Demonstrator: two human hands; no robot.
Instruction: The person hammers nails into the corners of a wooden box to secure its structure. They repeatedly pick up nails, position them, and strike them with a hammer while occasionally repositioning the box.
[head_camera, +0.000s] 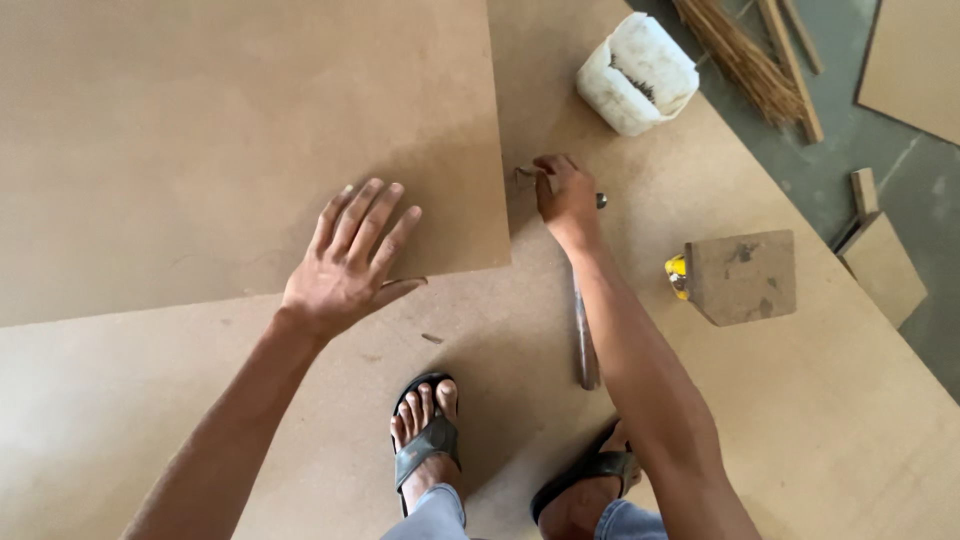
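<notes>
My left hand (350, 262) lies flat, fingers spread, on the near right corner of the upper brown board (200, 140), while my right hand (562, 190) pinches a small nail (524, 172) just beside that board's right edge, on the lower board (780, 400).

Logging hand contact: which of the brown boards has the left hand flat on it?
The upper board, stacked on the larger sheet. The left hand lies near its lower right corner.

A woodworking shop floor: large brown fibreboard sheets (250, 130) lie stacked, offcut wooden strips (865, 190) (and a straw broom (740, 60)) lie on grey concrete floor (850, 130).
</notes>
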